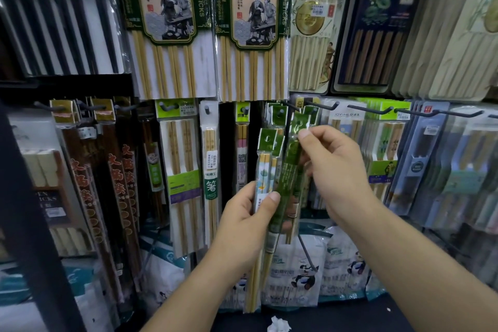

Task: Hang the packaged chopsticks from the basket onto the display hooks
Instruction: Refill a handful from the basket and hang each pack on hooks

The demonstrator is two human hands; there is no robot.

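My left hand grips a bundle of narrow chopstick packs with green header cards, held upright in front of the display. My right hand pinches the top of one green pack from that bundle, its header raised close to a dark display hook. Matching green-topped packs hang on that hook behind it. The basket is not in view.
Large hot-pot chopstick packs hang above. More hooks with packs run to the right, dark red packs to the left. Panda-printed bags stand below, and a crumpled white paper lies on the dark shelf.
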